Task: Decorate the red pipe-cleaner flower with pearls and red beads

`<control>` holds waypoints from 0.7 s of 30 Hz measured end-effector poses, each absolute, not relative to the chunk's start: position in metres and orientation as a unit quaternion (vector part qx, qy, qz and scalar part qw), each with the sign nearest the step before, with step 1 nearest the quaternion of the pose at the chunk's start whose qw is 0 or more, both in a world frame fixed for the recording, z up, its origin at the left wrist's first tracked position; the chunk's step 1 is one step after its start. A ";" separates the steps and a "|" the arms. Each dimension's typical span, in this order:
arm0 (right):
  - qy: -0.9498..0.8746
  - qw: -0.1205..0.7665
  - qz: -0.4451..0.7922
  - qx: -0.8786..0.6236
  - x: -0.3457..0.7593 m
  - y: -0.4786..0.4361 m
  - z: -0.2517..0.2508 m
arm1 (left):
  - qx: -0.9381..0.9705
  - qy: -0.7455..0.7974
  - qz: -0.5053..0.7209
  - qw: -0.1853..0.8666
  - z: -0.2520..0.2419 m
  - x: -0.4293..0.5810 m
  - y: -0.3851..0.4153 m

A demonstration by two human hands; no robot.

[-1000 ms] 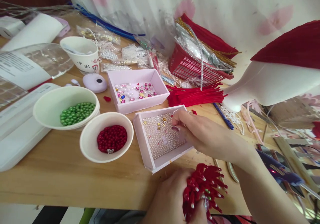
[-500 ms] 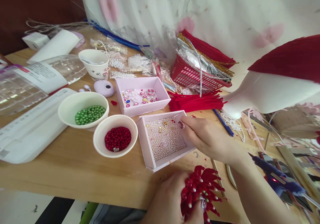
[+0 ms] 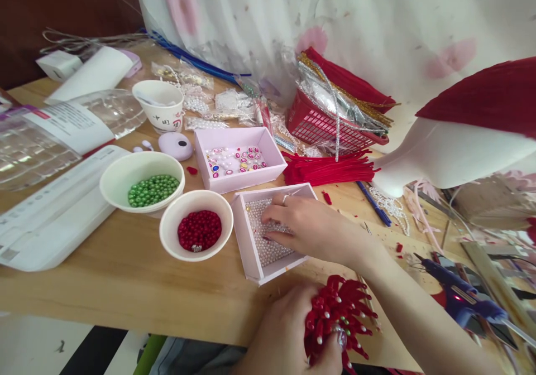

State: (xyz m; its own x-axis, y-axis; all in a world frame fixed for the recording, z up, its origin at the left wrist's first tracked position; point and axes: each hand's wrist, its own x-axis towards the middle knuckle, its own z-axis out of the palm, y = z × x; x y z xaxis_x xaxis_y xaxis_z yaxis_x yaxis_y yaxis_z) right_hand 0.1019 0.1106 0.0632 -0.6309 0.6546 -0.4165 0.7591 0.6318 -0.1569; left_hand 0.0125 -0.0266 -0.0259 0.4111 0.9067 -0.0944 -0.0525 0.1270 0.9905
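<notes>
My left hand (image 3: 288, 333) grips a red chenille flower (image 3: 337, 319) with pearl-tipped petals at the table's near edge. My right hand (image 3: 301, 224) reaches into the near pink box (image 3: 247, 246) of small white pearls, with the fingertips down among the beads; whether it pinches one is hidden. A second pink box (image 3: 237, 160) with pink and blue gems lies just behind. To the left stand a white bowl of red beads (image 3: 196, 231) and a white bowl of green beads (image 3: 142, 184).
A red basket (image 3: 326, 126) of pipe cleaners and a bundle of red stems (image 3: 326, 168) lie behind the boxes. A white mannequin head (image 3: 452, 154) with red cloth stands at the right, a blue glue gun (image 3: 460, 297) near it. A paper cup (image 3: 159, 107), bead packets and plastic cases fill the left.
My right hand has moved from the box's far right corner leftward into the pearls. The left hand and flower stay put; the view shifted slightly.
</notes>
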 end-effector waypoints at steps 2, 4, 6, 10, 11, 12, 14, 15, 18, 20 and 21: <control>0.885 0.184 -0.161 0.397 0.096 0.113 0.062 | 0.547 0.389 0.383 0.635 -0.027 0.013 -0.027; 0.885 0.188 -0.171 0.390 0.095 0.114 0.063 | 0.550 0.395 0.368 0.637 -0.024 0.012 -0.025; 0.885 0.179 -0.173 0.393 0.100 0.113 0.066 | 0.548 0.405 0.351 0.642 -0.020 0.009 -0.024; 0.885 0.054 -0.179 0.426 0.125 0.101 0.076 | 0.520 0.400 0.359 0.664 -0.014 0.005 -0.024; 0.887 0.013 -0.182 0.424 0.132 0.097 0.078 | 0.511 0.399 0.360 0.671 -0.014 0.004 -0.025; 0.888 -0.025 -0.181 0.422 0.138 0.093 0.079 | 0.503 0.399 0.361 0.676 -0.013 0.004 -0.025; 0.890 -0.070 -0.168 0.417 0.148 0.085 0.080 | 0.491 0.401 0.364 0.682 -0.012 0.004 -0.026; 0.889 -0.086 -0.161 0.419 0.152 0.081 0.079 | 0.483 0.399 0.367 0.688 -0.010 0.004 -0.025; 0.872 -0.156 -0.168 0.433 0.164 0.068 0.076 | 0.430 0.374 0.380 0.728 -0.004 0.004 -0.024; 0.841 -0.237 -0.207 0.440 0.174 0.055 0.072 | 0.379 0.355 0.385 0.763 0.000 0.004 -0.025; 0.821 -0.283 -0.230 0.439 0.179 0.047 0.070 | 0.354 0.352 0.386 0.776 0.002 0.003 -0.026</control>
